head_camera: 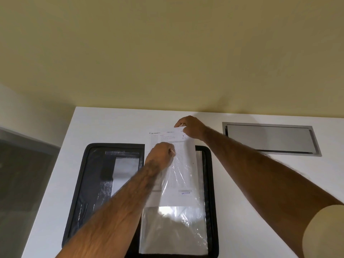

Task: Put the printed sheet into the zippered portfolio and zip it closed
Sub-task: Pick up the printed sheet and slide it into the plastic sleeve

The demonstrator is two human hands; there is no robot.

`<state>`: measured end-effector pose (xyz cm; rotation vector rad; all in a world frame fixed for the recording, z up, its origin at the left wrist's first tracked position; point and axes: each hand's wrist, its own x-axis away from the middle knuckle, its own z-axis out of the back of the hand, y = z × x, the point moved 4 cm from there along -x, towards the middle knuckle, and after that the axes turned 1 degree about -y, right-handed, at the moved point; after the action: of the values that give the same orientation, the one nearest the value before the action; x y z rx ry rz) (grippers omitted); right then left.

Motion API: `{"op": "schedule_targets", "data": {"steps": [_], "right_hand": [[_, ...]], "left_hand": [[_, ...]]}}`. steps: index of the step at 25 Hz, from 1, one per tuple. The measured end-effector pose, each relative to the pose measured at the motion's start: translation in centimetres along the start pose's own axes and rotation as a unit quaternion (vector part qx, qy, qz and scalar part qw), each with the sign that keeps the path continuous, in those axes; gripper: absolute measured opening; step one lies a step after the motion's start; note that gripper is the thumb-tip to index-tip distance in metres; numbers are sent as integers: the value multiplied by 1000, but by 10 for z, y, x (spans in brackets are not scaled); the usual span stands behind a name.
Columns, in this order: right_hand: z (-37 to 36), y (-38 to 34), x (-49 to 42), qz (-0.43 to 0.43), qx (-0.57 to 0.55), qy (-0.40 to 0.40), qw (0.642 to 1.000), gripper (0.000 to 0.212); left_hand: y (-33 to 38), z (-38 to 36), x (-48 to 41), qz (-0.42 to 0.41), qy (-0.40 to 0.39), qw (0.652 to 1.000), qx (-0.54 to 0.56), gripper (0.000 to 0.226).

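Note:
A black zippered portfolio (89, 164) lies open flat on the white table (111, 123). Clear plastic sleeves (173, 229) fill its right half. The printed sheet (183, 185), stamped ENTERED near its bottom, sits partway inside the top sleeve, with its upper part sticking out past the portfolio's far edge. My right hand (191, 127) pinches the sheet's top right corner. My left hand (161, 153) pinches the clear sleeve's upper edge and lifts it off the sheet.
A grey metal cable hatch (270, 138) is set flush into the table at the back right. A yellowish wall rises behind the table's far edge. The table's left edge drops to a dark floor.

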<state>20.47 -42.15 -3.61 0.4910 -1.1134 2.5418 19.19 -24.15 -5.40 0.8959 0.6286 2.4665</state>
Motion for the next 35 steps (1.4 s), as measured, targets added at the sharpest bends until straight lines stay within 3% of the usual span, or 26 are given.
{"op": "schedule_targets", "data": {"steps": [4,12,16,19,24,26,30,35], "right_hand": [[-6,0,10,27,25,-56,998,62],[-40,1,27,13,119,-197,973,54],[-61,-4,29,-16,92,-203,975,27],[-65,-6,30,-40,58,-209,975,24],[-64,-4,36,-64,124,-271,952,12],[-65,-4,40,-65,135,-276,949,4],[-66,-6,43,-50,172,-263,948,35],[-56,-3,48,-26,172,-163,971,13]], "left_hand": [[-2,3,-5,-8,5,1000,10,24],[2,5,-2,-2,-4,1000,4,17],[4,9,-2,-21,-6,1000,-18,25],[3,15,-3,-20,-7,1000,-19,28],[4,17,0,-11,-8,1000,-8,25],[2,17,-1,-7,-7,1000,-5,21],[2,16,-2,-18,-1,1000,-4,19],[-10,13,16,-37,66,997,26,24]]}}
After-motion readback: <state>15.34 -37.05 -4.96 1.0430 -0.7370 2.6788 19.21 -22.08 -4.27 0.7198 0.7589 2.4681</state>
